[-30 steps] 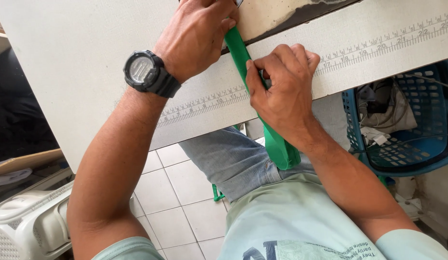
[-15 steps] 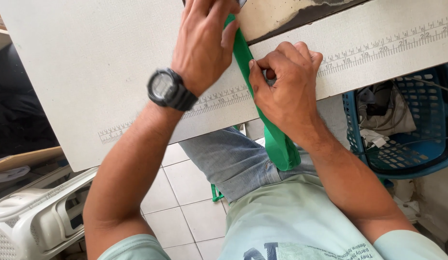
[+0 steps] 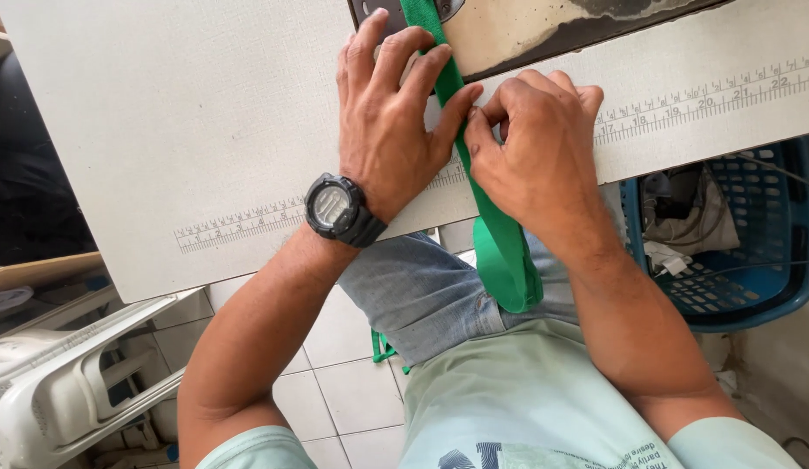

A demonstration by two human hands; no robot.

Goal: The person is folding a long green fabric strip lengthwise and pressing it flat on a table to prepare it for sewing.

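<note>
Both hands meet at the top centre of the frame on a green strap (image 3: 496, 234). Left hand (image 3: 391, 122) lies flat and open, fingers spread, pressing on the strap where it crosses the table (image 3: 161, 130); its fingertips point toward the upper edge of the frame. Right hand (image 3: 539, 152) is curled just right of it, thumb and forefinger pinching the strap's right edge, the other fingers folded under. That table, a pale grey slab with a printed ruler (image 3: 700, 95) along its near edge, fills the upper half of the picture. Lower right, a blue basket (image 3: 752, 278) holds crumpled cloth; lower left stands a white plastic chair (image 3: 66, 365). At the top a worn dark plate (image 3: 543, 26) is set into the table. Strap's long axis runs from the top centre down and slightly right, under the left fingers, past the right thumb, over the table's edge to a folded loop on the lap. Both hands touch it, the left farther up its length, the right nearer the edge. A black watch (image 3: 335, 207) sits on the left wrist.
</note>
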